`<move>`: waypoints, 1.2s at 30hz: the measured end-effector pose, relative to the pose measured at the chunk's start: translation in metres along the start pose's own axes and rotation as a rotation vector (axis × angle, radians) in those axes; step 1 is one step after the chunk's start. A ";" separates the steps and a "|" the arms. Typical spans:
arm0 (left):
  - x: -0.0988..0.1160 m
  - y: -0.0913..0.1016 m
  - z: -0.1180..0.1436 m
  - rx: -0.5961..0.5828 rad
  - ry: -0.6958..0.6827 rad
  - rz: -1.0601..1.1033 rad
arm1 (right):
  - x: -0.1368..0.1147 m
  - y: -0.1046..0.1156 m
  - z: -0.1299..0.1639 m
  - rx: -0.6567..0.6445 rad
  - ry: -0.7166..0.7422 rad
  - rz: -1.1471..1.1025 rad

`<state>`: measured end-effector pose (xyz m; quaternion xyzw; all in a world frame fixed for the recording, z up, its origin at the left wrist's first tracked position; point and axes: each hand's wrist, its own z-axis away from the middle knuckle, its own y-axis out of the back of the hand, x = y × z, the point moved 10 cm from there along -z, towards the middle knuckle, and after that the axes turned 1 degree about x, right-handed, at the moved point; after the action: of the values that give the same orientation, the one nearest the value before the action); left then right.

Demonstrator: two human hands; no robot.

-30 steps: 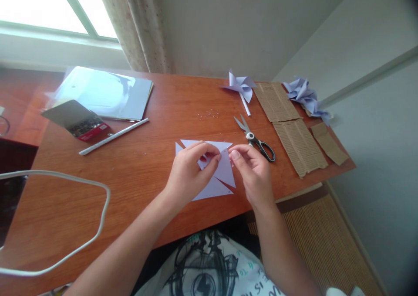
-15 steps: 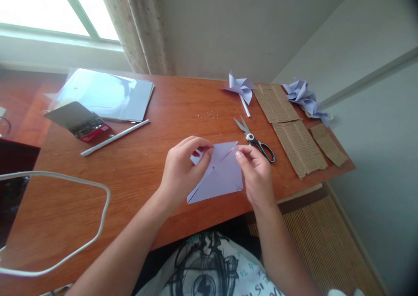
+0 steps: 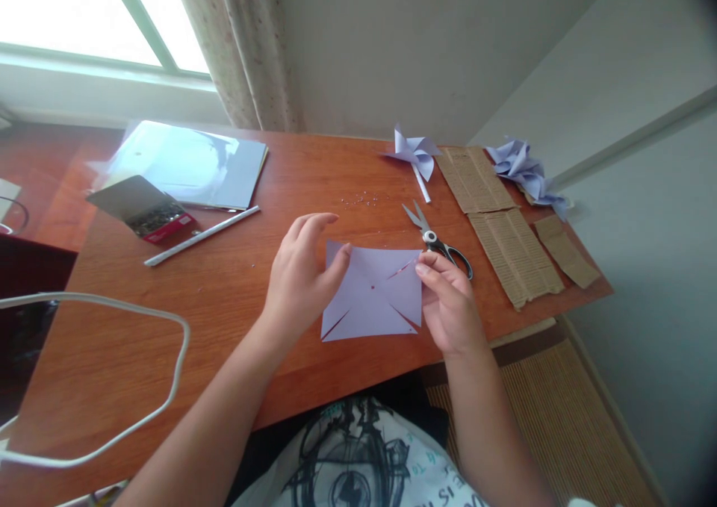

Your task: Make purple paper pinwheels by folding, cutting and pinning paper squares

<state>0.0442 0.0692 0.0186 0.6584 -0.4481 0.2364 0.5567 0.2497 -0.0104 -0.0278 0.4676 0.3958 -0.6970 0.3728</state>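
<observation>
A pale lilac paper square point(image 3: 374, 296) with diagonal cuts from its corners lies flat on the wooden table point(image 3: 252, 320) in front of me. My left hand point(image 3: 296, 279) rests at its left edge, fingers spread, one fingertip on the upper left corner. At the square's right edge, my right hand point(image 3: 451, 305) has its fingertips on the paper near the upper right cut. Neither hand grips anything. Black-handled scissors point(image 3: 440, 242) lie just beyond my right hand.
A finished lilac pinwheel point(image 3: 414, 152) on a stick lies at the back. Corrugated cardboard strips point(image 3: 512, 242) and more folded lilac paper point(image 3: 526, 167) are at the right. On the left are a paper stack point(image 3: 193, 163), a box of pins point(image 3: 151, 212), a white stick point(image 3: 202, 234) and a white cable point(image 3: 140, 417).
The folded-in flaps have been let go and the paper now lies flat as a square. My left hand's fingers have opened, and my right hand has moved to the right edge.
</observation>
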 end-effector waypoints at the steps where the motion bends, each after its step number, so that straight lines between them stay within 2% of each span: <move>1: -0.008 -0.002 0.000 -0.008 0.050 0.046 | 0.000 0.001 0.000 0.008 -0.008 -0.022; 6: -0.035 -0.025 0.004 -0.075 0.250 0.359 | -0.003 0.008 -0.002 0.028 -0.028 -0.136; 11: -0.032 -0.038 0.007 -0.120 0.360 0.727 | -0.005 0.013 -0.002 0.047 -0.022 -0.166; 14: -0.026 -0.039 0.009 -0.147 0.381 0.784 | -0.003 0.015 -0.002 0.035 -0.010 -0.138; 18: -0.025 -0.031 0.009 -0.098 0.362 0.718 | 0.006 0.018 -0.002 0.042 -0.025 -0.132; 23: -0.023 -0.020 0.006 -0.024 0.264 0.535 | 0.012 0.029 -0.003 0.088 -0.026 -0.076; 25: -0.020 -0.017 0.005 -0.013 0.213 0.439 | 0.001 0.038 -0.002 0.140 0.073 0.035; 27: -0.017 -0.013 0.005 -0.003 0.156 0.316 | -0.022 0.049 0.003 0.241 0.264 0.187; 29: -0.010 -0.012 0.005 -0.014 0.087 0.166 | -0.047 0.049 0.012 0.314 0.457 0.335; 31: -0.004 -0.014 0.005 -0.050 0.016 0.019 | -0.063 0.034 0.016 0.283 0.554 0.467; 36: 0.009 -0.028 0.008 -0.146 -0.125 -0.169 | -0.065 -0.034 0.011 -0.046 0.621 0.803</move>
<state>0.0708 0.0581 0.0090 0.6649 -0.4409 0.1140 0.5921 0.2343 0.0028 0.0432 0.7597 0.2921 -0.3178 0.4864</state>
